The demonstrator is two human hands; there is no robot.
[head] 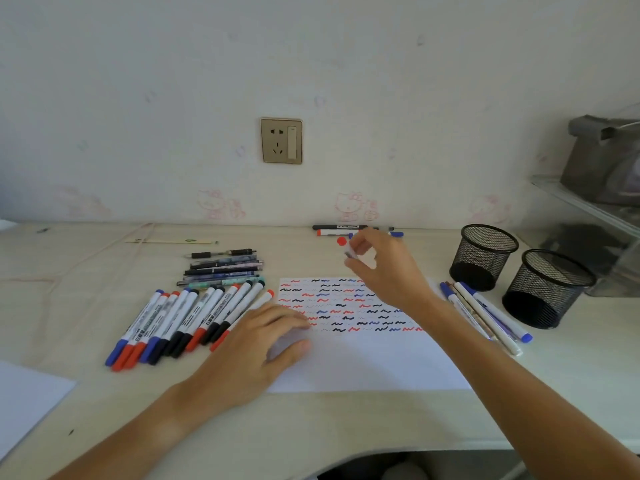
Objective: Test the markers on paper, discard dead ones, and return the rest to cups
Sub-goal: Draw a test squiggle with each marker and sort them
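Observation:
A white sheet of paper (374,362) lies in front of me, its upper half covered in red, blue and black squiggles. My left hand (256,344) rests flat on the paper's left edge, fingers relaxed. My right hand (384,268) hovers over the paper's far edge and pinches a small white marker (349,252) by its end. A row of whiteboard markers (180,320) with red, blue and black caps lies to the left of the paper. Two black mesh cups (485,254) (547,289) stand at the right, and nothing shows inside them.
Several dark pens (225,268) lie behind the marker row. Thin pens (485,317) lie between paper and cups. A few markers (343,230) and a red cap (341,241) lie by the wall. Another sheet (24,400) is at the left edge. A clear shelf (588,209) stands at right.

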